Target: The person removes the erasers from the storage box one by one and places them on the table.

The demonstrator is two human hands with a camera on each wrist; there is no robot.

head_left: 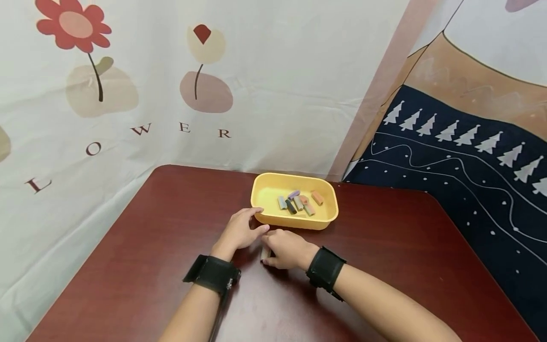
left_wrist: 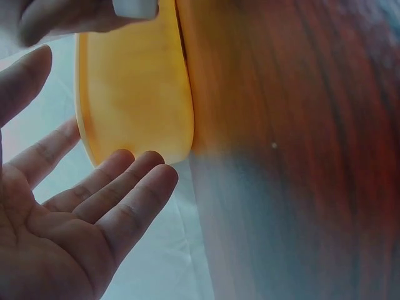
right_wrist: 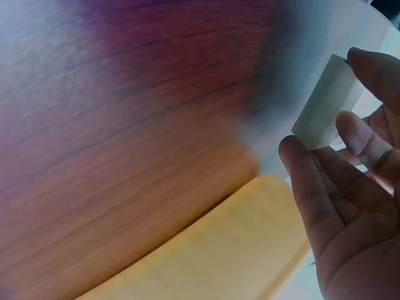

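Note:
A yellow tray (head_left: 295, 221) stands on the table with several short coloured pieces (head_left: 298, 203) lying inside. My left hand (head_left: 240, 231) is at the tray's near left corner, its fingers extended. In the left wrist view, the fingertips of this left hand (left_wrist: 94, 219) reach the end of the yellow tray (left_wrist: 137, 94). Just in front of the tray, my right hand (head_left: 290, 248) pinches a small pale block (head_left: 265, 252) low over the table. The right wrist view shows this pale, flat-sided block (right_wrist: 326, 105) held lengthwise between thumb and fingertips of the right hand (right_wrist: 356, 206).
Dark reddish-brown table (head_left: 141, 266) surface runs under both arms. A cloth with printed flowers (head_left: 278, 85) hangs behind the table, and a dark blue cloth with white trees (head_left: 453, 166) hangs at the right. Black bands (head_left: 326, 270) circle both wrists.

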